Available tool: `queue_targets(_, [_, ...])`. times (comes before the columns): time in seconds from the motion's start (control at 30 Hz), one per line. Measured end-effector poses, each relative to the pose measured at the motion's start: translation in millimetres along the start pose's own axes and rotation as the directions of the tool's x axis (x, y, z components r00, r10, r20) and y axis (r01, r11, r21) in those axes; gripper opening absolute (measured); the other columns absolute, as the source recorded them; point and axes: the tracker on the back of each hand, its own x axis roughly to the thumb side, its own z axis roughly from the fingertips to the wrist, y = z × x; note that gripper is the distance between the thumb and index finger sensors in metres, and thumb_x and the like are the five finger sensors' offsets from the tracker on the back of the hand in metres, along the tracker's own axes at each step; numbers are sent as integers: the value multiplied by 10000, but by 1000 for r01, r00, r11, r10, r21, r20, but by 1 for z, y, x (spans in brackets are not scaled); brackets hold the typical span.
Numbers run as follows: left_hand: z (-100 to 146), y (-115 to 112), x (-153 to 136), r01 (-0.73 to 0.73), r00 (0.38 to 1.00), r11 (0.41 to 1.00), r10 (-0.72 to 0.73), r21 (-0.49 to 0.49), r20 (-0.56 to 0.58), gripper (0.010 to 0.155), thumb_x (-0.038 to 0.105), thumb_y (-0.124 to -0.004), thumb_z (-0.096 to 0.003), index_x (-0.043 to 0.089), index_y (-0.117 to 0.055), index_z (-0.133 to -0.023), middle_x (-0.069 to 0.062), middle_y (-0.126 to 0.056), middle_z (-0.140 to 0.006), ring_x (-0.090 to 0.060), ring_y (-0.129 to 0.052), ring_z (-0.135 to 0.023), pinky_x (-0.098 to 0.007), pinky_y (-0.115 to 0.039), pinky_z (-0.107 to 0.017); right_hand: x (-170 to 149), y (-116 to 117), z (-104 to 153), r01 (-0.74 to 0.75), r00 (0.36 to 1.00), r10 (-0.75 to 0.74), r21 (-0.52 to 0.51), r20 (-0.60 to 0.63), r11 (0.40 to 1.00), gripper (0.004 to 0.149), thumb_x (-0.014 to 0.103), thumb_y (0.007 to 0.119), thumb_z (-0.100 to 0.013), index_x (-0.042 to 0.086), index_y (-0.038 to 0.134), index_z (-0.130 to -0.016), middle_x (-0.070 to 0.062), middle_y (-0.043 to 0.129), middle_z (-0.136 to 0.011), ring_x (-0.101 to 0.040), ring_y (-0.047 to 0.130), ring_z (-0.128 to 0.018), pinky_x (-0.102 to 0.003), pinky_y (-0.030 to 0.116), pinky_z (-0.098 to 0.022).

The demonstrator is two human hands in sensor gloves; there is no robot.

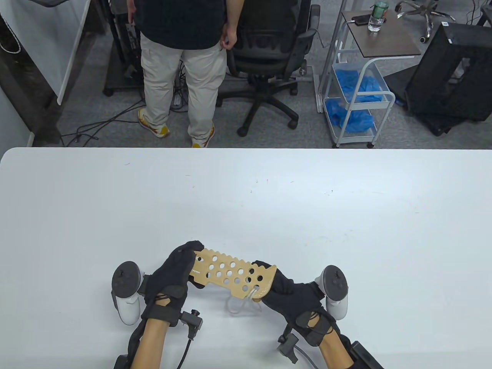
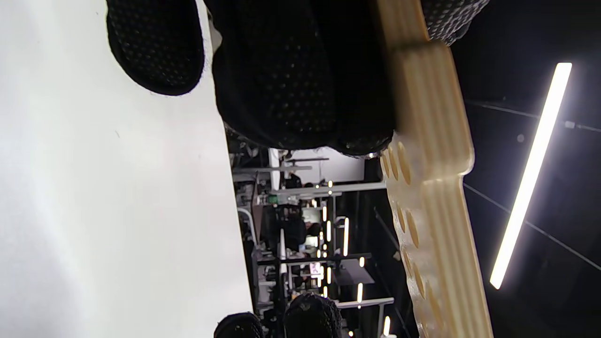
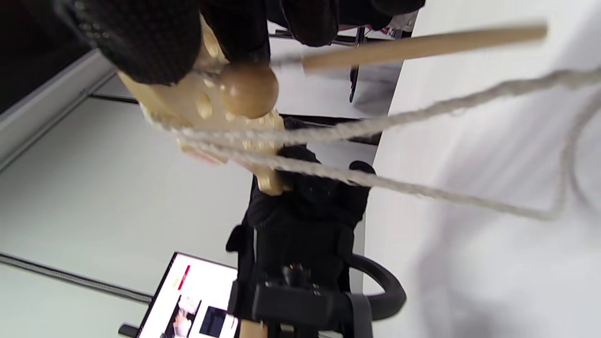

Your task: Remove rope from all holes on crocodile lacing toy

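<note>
I have the toy (image 1: 234, 273) gripped by both hands – left hand (image 1: 175, 275), right hand (image 1: 292, 298) – above the table's (image 1: 246, 200) near edge. The rope (image 1: 240, 305) dangles below – its bead (image 3: 246, 90) may jam in a hole if I tug.

No readable text, labels, brands or numbers showed in any view. The water bottle (image 1: 376, 16) on the side cart carried a label, too small to read. The monitor (image 3: 197, 303) in the right wrist view showed a page with a red mark and dark blocks, all blurred, nothing legible. The crocodile lacing toy (image 1: 234, 273) bore no print that could be made out.
</note>
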Motion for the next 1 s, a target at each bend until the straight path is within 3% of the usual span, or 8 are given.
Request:
queue_targets(0.1, [0,-2,0,9,1000,1000,-9,3,-2,539,496,-671,-563,203,-721,-1013,65,-1036,-567,-113,-1022,-380,-502,-824,-569,1,3,-1,-39,999,39,29,4,999,581,351,842,-429,152,704,-957,-184,453,-1128,-613,317,-960,-821,333,-584])
queue_targets(0.27, [0,-2,-1,0,1000,1000,0,-4,-3,540,496,-670,-564,203,-718,-1015,62,-1035,-573,-117,-1022,-385,-504,-820,-574,0,2,0,-32,999,32,2,-3,999,442,307,819,-445,146,808,-857,-191,516,-1108,-616,347,-955,-821,342,-586])
queue_targets(0.6, [-1,3,-4,-6,1000,1000,6,9,-5,540,498,-664,-567,209,-707,-1021,63,-1033,-587,-117,-1023,-401,-503,-814,-585,-1,-14,4,39,999,-41,-174,-7,984,370,278,800,-453,130,842,-790,-199,676,-1034,-587,502,-937,-797,435,-592])
queue_targets(1.0, [0,16,-11,-31,998,997,34,76,-44,545,503,-657,-571,211,-691,-1029,62,-1028,-611,-118,-1023,-425,-505,-805,-595,-14,-58,19,338,937,-339,-443,80,830,368,297,783,-470,137,825,-799,-204,703,-1004,-554,587,-910,-769,492,-587])
